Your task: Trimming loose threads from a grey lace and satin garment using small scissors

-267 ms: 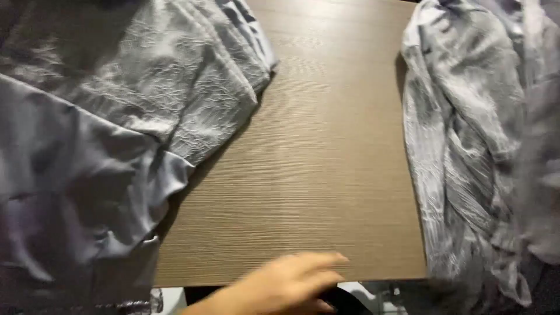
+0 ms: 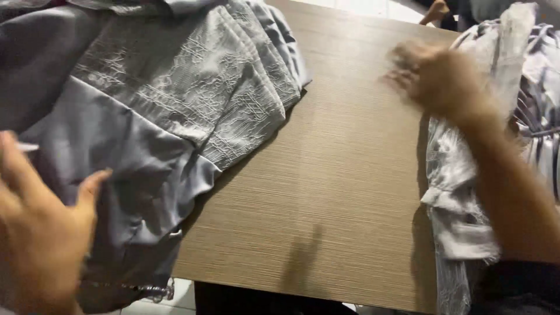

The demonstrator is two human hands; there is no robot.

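Head view: I'm hovering my left hand (image 2: 38, 233), fingers spread and holding nothing, over grey cloth (image 2: 175, 99); my blurred right hand (image 2: 440, 79), grip unclear, is reaching over the table (image 2: 344, 192).

We get soft overhead light, glare at the wooden table's (image 2: 344, 175) far edge, and both hands smeared by motion blur.

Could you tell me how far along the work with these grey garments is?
Nothing looks folded yet. Left hand is at the crumpled grey garment; right hand, blurred, is over the heap at the table's right edge. Both piles remain unsorted.
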